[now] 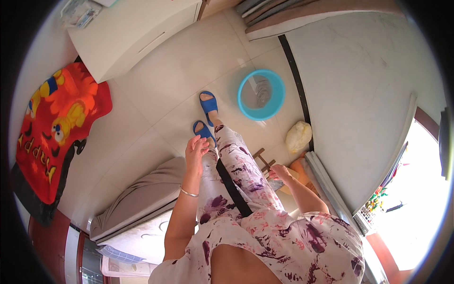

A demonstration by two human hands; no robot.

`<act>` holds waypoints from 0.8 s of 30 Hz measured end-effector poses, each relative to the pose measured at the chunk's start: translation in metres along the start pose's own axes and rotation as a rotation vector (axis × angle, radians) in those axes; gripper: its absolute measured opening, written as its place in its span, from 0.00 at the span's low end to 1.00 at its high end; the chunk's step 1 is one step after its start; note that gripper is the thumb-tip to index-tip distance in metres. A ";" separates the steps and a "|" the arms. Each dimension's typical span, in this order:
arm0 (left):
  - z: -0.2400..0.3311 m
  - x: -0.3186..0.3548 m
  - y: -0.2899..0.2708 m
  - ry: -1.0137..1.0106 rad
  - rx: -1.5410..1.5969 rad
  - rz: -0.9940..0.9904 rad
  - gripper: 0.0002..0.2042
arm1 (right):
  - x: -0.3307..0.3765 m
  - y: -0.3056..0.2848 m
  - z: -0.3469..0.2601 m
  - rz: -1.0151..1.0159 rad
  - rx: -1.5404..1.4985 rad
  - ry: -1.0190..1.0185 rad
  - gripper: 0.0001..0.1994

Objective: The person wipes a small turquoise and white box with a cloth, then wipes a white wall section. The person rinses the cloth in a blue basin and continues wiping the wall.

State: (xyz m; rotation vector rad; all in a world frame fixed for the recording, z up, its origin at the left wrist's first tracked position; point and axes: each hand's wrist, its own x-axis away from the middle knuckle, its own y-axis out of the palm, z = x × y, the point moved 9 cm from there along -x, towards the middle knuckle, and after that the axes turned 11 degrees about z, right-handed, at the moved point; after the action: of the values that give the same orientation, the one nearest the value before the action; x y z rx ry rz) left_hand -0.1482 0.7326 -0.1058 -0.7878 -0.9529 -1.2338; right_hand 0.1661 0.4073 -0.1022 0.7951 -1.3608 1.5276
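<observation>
My left hand (pixel 196 152) hangs in front of my left leg with its fingers loosely bent and apart, holding nothing. A silver bangle (pixel 189 192) circles that wrist. Beside my right thigh is my right hand (pixel 281 173), its fingers relaxed and seemingly without anything in them. It appears close to a small wooden frame (pixel 260 158), partly hidden by my leg; contact cannot be told. On the floor ahead stands a turquoise basin (pixel 279 97) with greyish contents, perhaps water. My feet, in blue slippers (pixel 208 105), are just left of it.
A pale yellow bundle (pixel 298 137) lies by the light wall (pixel 354 71) on the right. At far left, a red cartoon-print blanket (pixel 94 94) drapes over a dark chair. A white cabinet (pixel 137 35) stands beyond it. Grey folded bedding (pixel 146 189) is at near left.
</observation>
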 end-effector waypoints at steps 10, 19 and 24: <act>-0.065 0.019 -0.034 -0.014 0.056 0.028 0.17 | -0.043 -0.035 -0.022 0.210 -0.055 -0.310 0.14; -0.089 0.002 -0.025 0.055 0.195 0.078 0.18 | -0.026 0.027 -0.138 -0.053 -0.178 -0.517 0.13; -0.093 0.025 -0.050 0.084 0.315 0.133 0.16 | -0.023 0.079 -0.112 -0.163 -0.013 -0.470 0.12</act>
State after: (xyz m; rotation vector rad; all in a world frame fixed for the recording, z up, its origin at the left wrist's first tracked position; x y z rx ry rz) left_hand -0.1807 0.6306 -0.1221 -0.5372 -0.9806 -0.9641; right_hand 0.1133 0.5137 -0.1740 1.2810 -1.5912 1.2477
